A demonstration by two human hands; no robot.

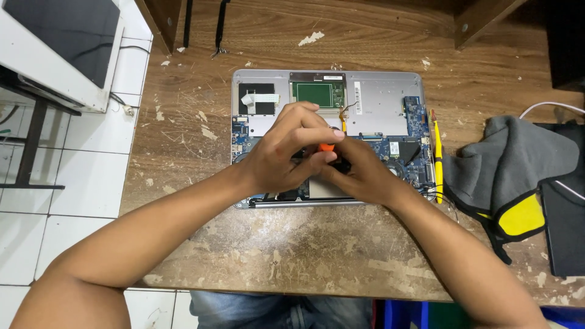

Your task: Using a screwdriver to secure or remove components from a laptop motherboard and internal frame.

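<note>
An opened laptop base [378, 91] lies on the wooden table, its blue circuit board [414, 131] and green module [317, 94] exposed. Both hands meet over its middle. My left hand [286, 149] curls its fingers around a small orange-handled tool [326, 147], only a bit of which shows. My right hand [359, 173] grips a small dark part right below the tool, pressed against the left hand. What lies under the hands is hidden.
A yellow-handled tool [437, 155] lies along the laptop's right edge. A grey and yellow cloth [512, 164] sits to the right beside a black object [563, 213]. A white-framed screen [58, 45] stands at the upper left. The worn table [304, 250] ends near my body.
</note>
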